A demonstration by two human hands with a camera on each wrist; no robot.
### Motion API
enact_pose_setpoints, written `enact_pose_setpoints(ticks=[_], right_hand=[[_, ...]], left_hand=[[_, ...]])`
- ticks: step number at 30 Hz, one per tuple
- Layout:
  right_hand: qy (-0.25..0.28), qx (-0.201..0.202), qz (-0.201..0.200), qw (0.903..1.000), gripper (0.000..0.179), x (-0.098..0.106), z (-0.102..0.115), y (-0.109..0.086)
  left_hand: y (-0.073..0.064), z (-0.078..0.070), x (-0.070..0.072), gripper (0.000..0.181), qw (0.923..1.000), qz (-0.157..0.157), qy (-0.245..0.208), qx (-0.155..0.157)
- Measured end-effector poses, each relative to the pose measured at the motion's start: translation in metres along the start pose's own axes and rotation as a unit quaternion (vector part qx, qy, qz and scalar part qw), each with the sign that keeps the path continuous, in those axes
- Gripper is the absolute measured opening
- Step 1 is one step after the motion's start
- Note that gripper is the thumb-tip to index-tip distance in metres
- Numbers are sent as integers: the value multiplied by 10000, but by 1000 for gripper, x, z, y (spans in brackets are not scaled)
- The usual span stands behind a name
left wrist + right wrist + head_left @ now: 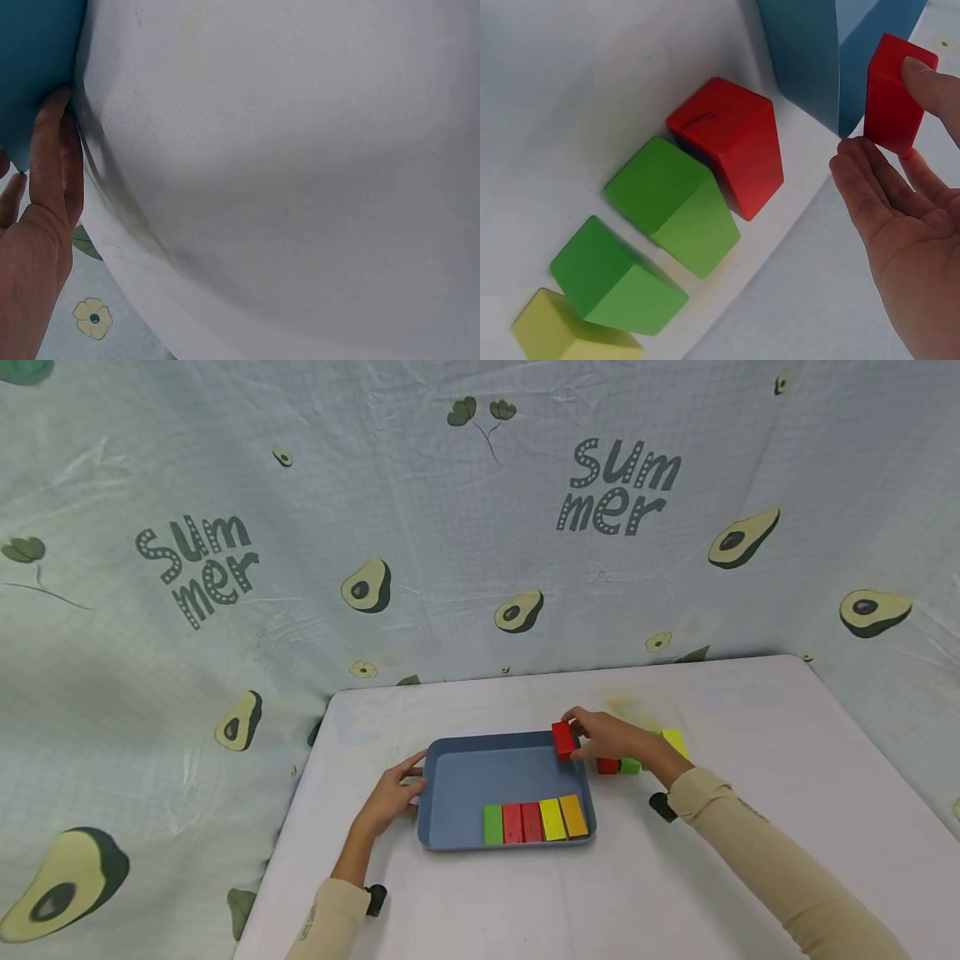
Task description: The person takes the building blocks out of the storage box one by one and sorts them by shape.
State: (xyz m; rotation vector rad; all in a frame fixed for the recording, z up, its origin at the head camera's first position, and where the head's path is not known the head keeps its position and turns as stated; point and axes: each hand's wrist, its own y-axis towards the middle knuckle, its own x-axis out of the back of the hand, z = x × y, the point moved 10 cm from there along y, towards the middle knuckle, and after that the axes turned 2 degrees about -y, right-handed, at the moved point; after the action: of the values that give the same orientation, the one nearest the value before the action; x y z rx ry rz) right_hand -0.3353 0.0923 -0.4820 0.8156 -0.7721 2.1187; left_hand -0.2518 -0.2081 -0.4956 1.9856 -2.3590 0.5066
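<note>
We observe the right hand [600, 735] pinching a red block [564, 742] at the far right corner of the blue-grey tray [465, 785]. The left hand [390, 793], fingers extended, touches the tray's left side. Five blocks [532, 822] line its near edge. We note a white worktop [675, 877] and an avocado-print cloth [450, 527] behind. From the head, the right hand and wrist partly hide the loose blocks [660, 187]; the right wrist view crops the yellow one [551, 330].

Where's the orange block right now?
In the head view, the orange block lies in the near right corner of the blue-grey tray, just right of a yellow block.
</note>
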Motion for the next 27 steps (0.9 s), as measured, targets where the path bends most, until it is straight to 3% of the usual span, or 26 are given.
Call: enact_pose_setpoints(ticks=[10, 27], right_hand=[[-134, -49, -111, 9998, 65, 8, -13, -10], [166, -237, -167, 9994, 64, 19, -34, -23]], left_hand=[[0, -1, -1, 56, 10000, -18, 6, 60], [-1, -1, 0, 56, 10000, -34, -46, 22]])
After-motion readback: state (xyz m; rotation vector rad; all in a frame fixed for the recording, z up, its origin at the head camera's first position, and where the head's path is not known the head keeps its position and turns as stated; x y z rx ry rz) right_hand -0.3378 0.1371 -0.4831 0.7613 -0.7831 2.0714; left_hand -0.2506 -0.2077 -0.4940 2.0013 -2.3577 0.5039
